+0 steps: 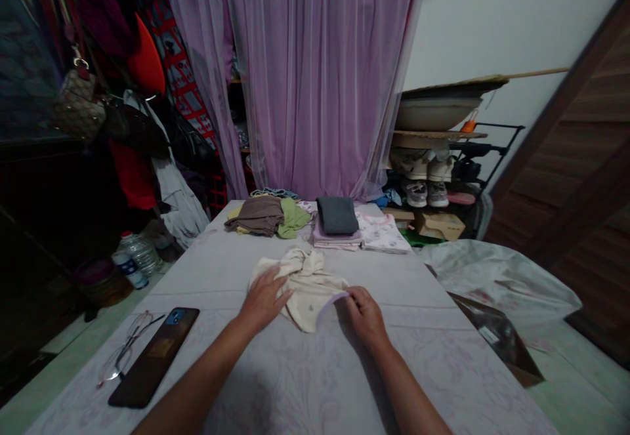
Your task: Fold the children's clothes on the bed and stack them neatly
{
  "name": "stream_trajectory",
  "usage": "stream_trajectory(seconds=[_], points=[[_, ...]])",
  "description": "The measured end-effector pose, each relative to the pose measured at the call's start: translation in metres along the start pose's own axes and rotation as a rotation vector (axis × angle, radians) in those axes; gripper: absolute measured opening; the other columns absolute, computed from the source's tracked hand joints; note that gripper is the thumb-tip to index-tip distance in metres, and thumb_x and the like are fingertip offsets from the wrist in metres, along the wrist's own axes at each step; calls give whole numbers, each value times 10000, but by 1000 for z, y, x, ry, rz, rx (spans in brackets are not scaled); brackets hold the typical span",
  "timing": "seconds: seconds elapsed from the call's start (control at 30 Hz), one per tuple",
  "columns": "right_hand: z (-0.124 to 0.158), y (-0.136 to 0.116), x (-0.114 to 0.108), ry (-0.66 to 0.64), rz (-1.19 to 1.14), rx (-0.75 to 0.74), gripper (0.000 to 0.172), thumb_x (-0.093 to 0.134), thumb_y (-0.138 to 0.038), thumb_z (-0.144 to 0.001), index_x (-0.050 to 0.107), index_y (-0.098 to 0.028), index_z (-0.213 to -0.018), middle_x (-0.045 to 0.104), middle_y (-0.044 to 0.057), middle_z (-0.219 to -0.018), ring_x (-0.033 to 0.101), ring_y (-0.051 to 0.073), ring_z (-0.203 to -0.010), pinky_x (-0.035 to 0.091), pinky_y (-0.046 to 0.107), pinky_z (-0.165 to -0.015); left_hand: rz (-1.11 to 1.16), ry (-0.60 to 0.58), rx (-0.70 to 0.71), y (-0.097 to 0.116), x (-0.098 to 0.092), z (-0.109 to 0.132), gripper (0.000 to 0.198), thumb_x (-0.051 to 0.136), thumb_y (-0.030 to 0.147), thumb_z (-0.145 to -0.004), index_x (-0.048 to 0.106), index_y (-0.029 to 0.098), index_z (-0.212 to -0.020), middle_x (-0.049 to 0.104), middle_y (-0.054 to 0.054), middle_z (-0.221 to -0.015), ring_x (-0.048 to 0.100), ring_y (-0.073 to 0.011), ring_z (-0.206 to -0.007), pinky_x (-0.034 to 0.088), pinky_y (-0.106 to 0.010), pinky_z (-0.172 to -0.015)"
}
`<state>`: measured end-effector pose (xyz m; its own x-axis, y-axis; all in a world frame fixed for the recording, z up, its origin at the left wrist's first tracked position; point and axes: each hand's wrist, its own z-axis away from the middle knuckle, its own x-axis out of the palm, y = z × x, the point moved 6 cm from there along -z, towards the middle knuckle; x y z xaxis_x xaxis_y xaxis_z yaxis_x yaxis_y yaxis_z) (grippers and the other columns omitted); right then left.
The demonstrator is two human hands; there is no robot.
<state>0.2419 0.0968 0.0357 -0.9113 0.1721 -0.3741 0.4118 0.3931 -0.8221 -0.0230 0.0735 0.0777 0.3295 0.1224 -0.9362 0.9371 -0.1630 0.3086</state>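
Black smartphone point(153, 356) lies flat left of the crumpled cream knit garment point(300, 287) on the lilac-patterned sheet point(305, 382). Left hand point(263, 300) rests open on the soft fabric, not gripping; right hand point(365, 320), fingers curled, pinches the garment's purple-trimmed edge point(329, 307).

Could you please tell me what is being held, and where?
The right hand holds the cream garment at its trimmed edge; the left hand presses flat on top.
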Motion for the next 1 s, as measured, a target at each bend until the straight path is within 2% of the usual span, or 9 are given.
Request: stream_trajectory(seconds=[0.1, 0.2, 0.37, 0.5, 0.6, 0.7, 0.83, 0.93, 1.0], points=[[-22, 27, -44, 229, -132, 211, 352, 543, -438, -743, 695, -189, -940, 688, 86, -970, 640, 223, -870, 539, 318, -712, -174, -6, -188, -53, -19, 0, 415, 550, 433, -861, 654, 237, -1212, 433, -124, -1506, 354, -323, -1407, 250, -560, -1138], [-25, 64, -71, 440, -243, 490, 591, 541, -452, -723, 556, -199, -1257, 671, 56, -971, 642, 168, -728, 526, 270, -596, -189, -83, -291, -84, -17, 3, 425, 574, 398, -826, 657, 210, -1198, 482, -134, -1469, 413, -300, -1378, 324, -481, -1117], [4, 85, -60, 429, -129, 571, 738, 545, -548, -729, 463, -194, -1372, 688, 51, -930, 644, 169, -698, 512, 267, -583, 117, -118, -176, -47, 18, 8, 647, 530, 533, -826, 520, 187, -1373, 518, -110, -1444, 491, -242, -1324, 372, -328, -1092], [23, 62, -38, 312, 110, 466, 759, 594, -565, -693, 523, -172, -1338, 687, 25, -771, 624, 194, -637, 477, 280, -585, 302, -144, -221, -4, 46, -2, 765, 561, 586, -803, 412, 203, -1449, 563, -102, -1402, 565, -251, -1247, 451, -316, -994], [19, 42, -24, 180, 260, 399, 701, 575, -464, -715, 525, -198, -1362, 612, -25, -612, 553, 187, -520, 422, 279, -529, 443, -71, -311, 5, 56, -22, 725, 640, 500, -772, 457, 216, -1413, 648, -92, -1294, 635, -251, -1135, 489, -323, -921], [1, 31, -31, 147, 295, 342, 583, 489, -331, -740, 585, -200, -1300, 655, 16, -721, 594, 194, -621, 444, 284, -592, 796, 72, -345, -5, 51, -40, 573, 639, 399, -765, 570, 192, -1295, 719, -73, -1114, 686, -198, -917, 524, -283, -784], [-31, 31, -72, 207, 296, 334, 537, 454, -302, -765, 609, -177, -1264, 684, 54, -888, 624, 201, -776, 477, 300, -708, 1213, 297, -398, -44, 18, -40, 615, 714, 417, -654, 618, 158, -1204, 698, -33, -909, 621, -132, -640, 493, -241, -586], [-44, 35, -96, 237, 380, 415, 523, 486, -274, -766, 605, -180, -1267, 693, 58, -936, 621, 183, -731, 473, 304, -704, 1264, 389, -457, -68, -3, -24, 640, 775, 401, -574, 650, 149, -1148, 645, 12, -777, 557, -98, -560, 441, -211, -530], [-45, 28, -97, 246, 455, 395, 501, 470, -229, -770, 619, -158, -1243, 687, 97, -1040, 637, 190, -791, 473, 313, -728, 1246, 347, -516, -73, -2, -11, 603, 780, 382, -576, 668, 147, -1120, 631, 21, -738, 545, -95, -549, 431, -206, -528]])
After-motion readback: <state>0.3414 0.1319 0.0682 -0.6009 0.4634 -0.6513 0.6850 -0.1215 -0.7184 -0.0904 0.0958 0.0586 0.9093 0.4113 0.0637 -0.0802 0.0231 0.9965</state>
